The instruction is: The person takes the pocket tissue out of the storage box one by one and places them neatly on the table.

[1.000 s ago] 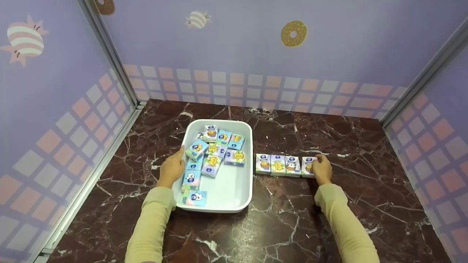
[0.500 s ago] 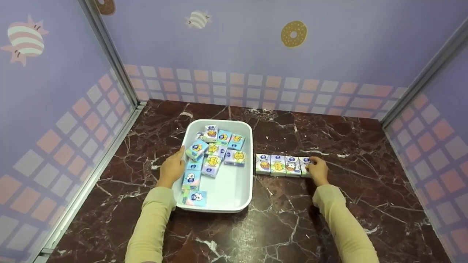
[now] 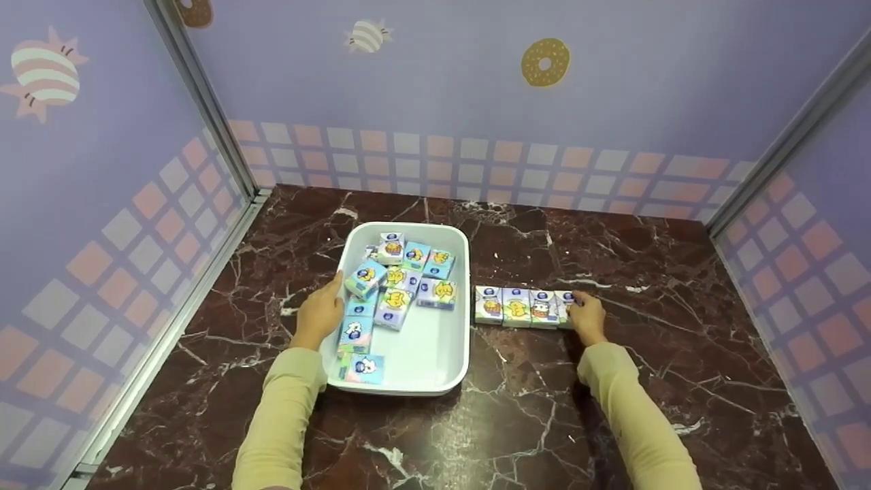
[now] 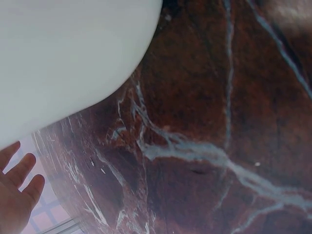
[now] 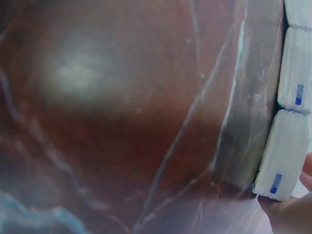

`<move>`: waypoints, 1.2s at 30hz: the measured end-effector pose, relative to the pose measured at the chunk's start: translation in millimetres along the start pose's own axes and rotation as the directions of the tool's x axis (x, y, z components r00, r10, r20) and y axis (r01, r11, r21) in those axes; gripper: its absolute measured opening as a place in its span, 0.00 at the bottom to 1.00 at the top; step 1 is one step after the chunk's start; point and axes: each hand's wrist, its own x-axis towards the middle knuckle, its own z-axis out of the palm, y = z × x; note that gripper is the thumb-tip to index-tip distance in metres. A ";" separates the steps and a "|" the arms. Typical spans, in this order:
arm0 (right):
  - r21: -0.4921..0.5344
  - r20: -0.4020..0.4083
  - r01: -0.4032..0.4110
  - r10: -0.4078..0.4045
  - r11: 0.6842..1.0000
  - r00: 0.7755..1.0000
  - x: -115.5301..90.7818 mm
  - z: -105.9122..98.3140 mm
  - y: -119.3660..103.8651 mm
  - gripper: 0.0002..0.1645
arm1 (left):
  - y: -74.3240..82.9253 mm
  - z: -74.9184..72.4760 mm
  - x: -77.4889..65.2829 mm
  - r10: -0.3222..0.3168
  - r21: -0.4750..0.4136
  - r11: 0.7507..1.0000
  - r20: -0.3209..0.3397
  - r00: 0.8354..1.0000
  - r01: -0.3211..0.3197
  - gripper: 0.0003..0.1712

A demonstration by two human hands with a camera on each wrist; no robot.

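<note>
My left hand (image 3: 320, 314) rests against the left outer side of a white plastic tray (image 3: 465, 327). In the left wrist view its fingers (image 4: 19, 173) are relaxed beside the tray wall (image 4: 63, 63). Inside the tray lie several tissue packs (image 3: 393, 309), blue or lilac with cartoon prints, some overlapping. Right of the tray, a row of tissue packs (image 3: 516, 307) lies flat, side by side. My right hand (image 3: 588, 318) holds the rightmost pack (image 3: 563, 299) and partly covers it. In the right wrist view, thumb and fingers are at this pack's end (image 5: 282, 151).
Beneath everything is a dark red marbled tabletop (image 3: 517, 422). Purple printed panels (image 3: 435, 82) stand at the back, left and right, with metal posts (image 3: 211, 95) at the corners. The front right area inside the tray shows its bare white floor.
My right hand has slid the rightmost tissue pack left, closing the gap to the row, and has edged slightly further left. My left hand and the tray have stayed put.
</note>
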 end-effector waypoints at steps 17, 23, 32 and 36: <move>-0.016 -0.078 0.011 -0.012 1.000 0.997 -1.5 0.9 -7.8 0.23 | 0.2 -0.2 0.4 -0.002 0.004 1.000 -0.004 1.000 0.002 0.30; 0.025 -0.190 0.142 -0.134 0.990 0.973 -4.6 3.7 -19.2 0.21 | 0.3 -1.0 -0.2 -0.001 0.008 1.000 -0.002 1.000 0.001 0.30; 0.078 -0.204 0.272 -0.251 0.959 0.946 -14.0 15.2 -44.6 0.21 | 1.4 -1.6 -1.2 -0.011 0.003 1.000 0.002 1.000 0.011 0.30; 0.102 -0.168 0.340 -0.320 0.935 0.932 -20.6 23.3 -59.7 0.21 | 0.8 -0.8 -0.9 -0.005 -0.003 1.000 -0.006 1.000 0.005 0.30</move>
